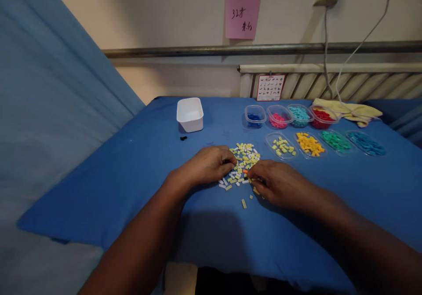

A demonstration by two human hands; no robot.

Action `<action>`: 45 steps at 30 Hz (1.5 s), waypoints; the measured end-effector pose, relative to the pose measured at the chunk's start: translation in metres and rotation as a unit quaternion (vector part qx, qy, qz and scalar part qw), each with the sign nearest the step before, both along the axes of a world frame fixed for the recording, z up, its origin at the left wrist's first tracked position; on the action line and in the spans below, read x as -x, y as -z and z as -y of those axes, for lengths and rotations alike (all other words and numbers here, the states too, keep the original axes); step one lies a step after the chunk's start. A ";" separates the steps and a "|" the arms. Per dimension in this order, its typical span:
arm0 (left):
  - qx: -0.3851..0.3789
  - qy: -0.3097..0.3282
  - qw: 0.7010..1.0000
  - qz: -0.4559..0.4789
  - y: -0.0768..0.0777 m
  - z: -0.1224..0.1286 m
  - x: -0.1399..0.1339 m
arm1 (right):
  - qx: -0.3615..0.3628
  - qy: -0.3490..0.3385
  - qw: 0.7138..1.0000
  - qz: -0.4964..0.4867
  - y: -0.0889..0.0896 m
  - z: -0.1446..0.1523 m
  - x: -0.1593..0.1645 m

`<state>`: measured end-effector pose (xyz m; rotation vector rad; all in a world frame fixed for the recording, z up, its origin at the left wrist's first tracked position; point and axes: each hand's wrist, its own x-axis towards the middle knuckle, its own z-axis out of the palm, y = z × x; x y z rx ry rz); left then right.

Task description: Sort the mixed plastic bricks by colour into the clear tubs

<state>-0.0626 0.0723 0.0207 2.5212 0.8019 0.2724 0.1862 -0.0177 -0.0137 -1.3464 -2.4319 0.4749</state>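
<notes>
A loose pile of small yellow and white toy bricks (245, 152) lies on the blue cloth between my two hands. My left hand (211, 164) rests at the pile's left side, its fingers bent and drawn together. What those fingers pinch, if anything, is hidden. At the right side of the pile, my right hand (277, 183) has its fingers curled down among the bricks. A small orange piece (245, 171) shows right by its fingertips; I cannot tell whether it is held. A single pale yellow brick (244, 203) lies apart, nearer to me.
A white tub (190, 114) stands at the back left, a small black piece (183, 138) before it. Clear tubs of sorted pieces, including dark blue (254, 118), red (323, 118) and orange-yellow (310, 145), stand right. Behind them lies a yellow cloth (346, 109).
</notes>
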 end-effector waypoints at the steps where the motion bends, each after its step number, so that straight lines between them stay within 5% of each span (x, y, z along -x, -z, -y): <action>1: -0.002 0.001 1.000 -0.002 0.000 0.001 0.000 | 0.009 0.000 1.000 -0.003 -0.001 0.001 -0.001; 11: -0.023 -0.003 1.000 -0.017 -0.002 0.004 0.000 | 0.125 0.033 0.991 -0.035 -0.015 0.006 -0.012; 18: -0.038 -0.007 0.999 -0.025 0.001 0.004 -0.002 | 0.028 0.022 0.999 0.020 -0.005 -0.001 0.006; 25: -0.030 -0.014 0.999 -0.022 -0.001 0.004 0.001 | 0.023 0.037 0.997 0.065 0.001 -0.007 0.007; 36: 0.055 0.081 0.995 -0.008 -0.001 0.012 0.001 | 0.048 0.006 0.998 0.036 -0.003 -0.004 0.009; 45: 0.019 0.055 0.996 -0.069 -0.004 0.014 0.005 | 0.025 0.002 0.997 0.066 -0.004 -0.002 0.009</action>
